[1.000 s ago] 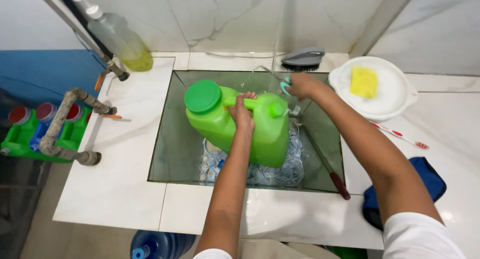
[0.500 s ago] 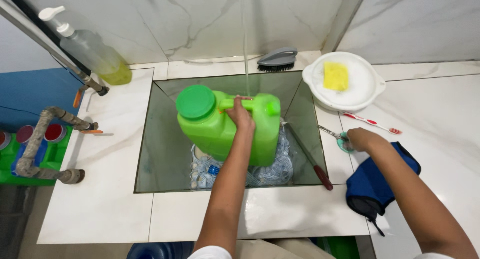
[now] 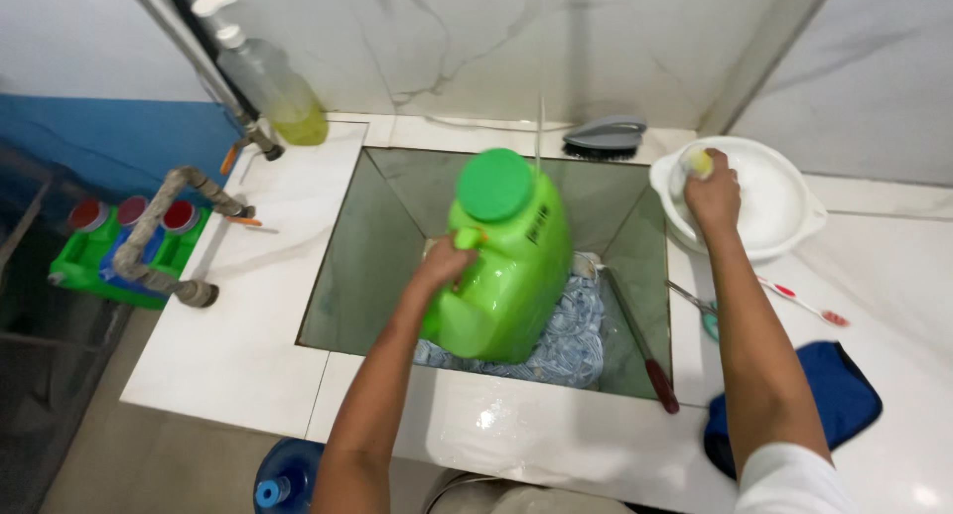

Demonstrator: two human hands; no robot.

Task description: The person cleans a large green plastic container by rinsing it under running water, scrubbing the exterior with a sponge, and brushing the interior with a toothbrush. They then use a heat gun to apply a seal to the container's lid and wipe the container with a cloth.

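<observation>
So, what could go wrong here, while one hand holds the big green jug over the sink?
The left hand alone holds the green jug by its handle, tilted over the sink; it may slip or knock the sink wall. The right hand reaches into the white bowl for the yellow sponge, so attention is divided. The counter edge looks wet, and the toothbrush lying near the forearm could be swept off.

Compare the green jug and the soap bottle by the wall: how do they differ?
The green jug is opaque, bright green and bulky; the soap bottle is clear, slimmer, with yellow liquid at its bottom. The jug has a wide green screw cap; the bottle has a white pump. The left hand holds the jug by its handle over the sink; the bottle stands untouched on the counter. Both look like plastic.
</observation>
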